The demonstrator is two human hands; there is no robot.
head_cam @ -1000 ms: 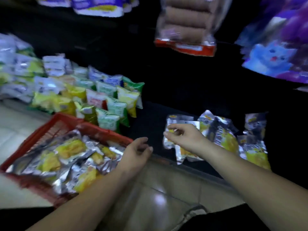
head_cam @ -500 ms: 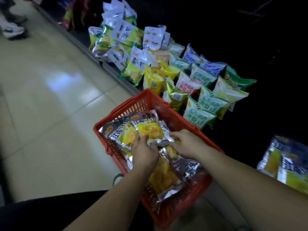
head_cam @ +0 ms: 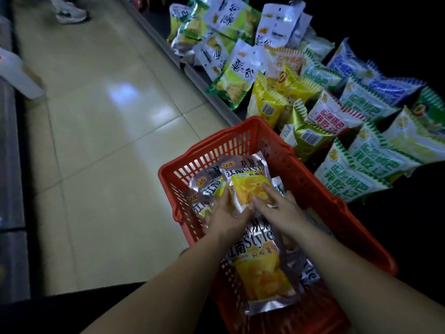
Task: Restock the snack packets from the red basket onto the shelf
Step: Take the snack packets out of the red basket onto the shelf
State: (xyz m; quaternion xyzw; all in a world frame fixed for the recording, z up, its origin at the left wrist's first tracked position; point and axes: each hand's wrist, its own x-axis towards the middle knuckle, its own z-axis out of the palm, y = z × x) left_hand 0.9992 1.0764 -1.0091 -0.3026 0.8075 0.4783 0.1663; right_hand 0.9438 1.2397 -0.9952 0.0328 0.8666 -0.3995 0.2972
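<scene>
Pale tiled floor [head_cam: 96,145] runs along the left of a dim shop aisle, and a low dark shelf [head_cam: 212,92] on the right carries a crowd of green, yellow, white and blue snack bags [head_cam: 356,131], some upright and some leaning on one another. Someone's shoe [head_cam: 71,14] shows at the far end of the floor. Just beside the shelf edge sits the red basket [head_cam: 231,143], and the silver-and-yellow snack packets [head_cam: 262,268] to be restocked lie loose inside it, overlapping in a shallow pile

Both hands are down in the basket over one packet [head_cam: 245,182] near its far end. The left hand [head_cam: 226,215] lies on that packet's near left corner with fingers spread and curled lightly onto the foil; the right hand [head_cam: 277,206] rests across its lower right part, fingers extended and pressing rather than closed. Neither hand has the packet lifted clear, and whether the thumbs are tucked under its edge I cannot tell

This reads as the pick-up step: gathering a packet out of the basket for its trip to the shelf. The next move calls for closing the fingers around the packet's edges, perhaps taking its neighbour too, lifting without dragging the slippery foil ones beneath, then swinging right to a free patch of shelf, which lies outside this view
</scene>
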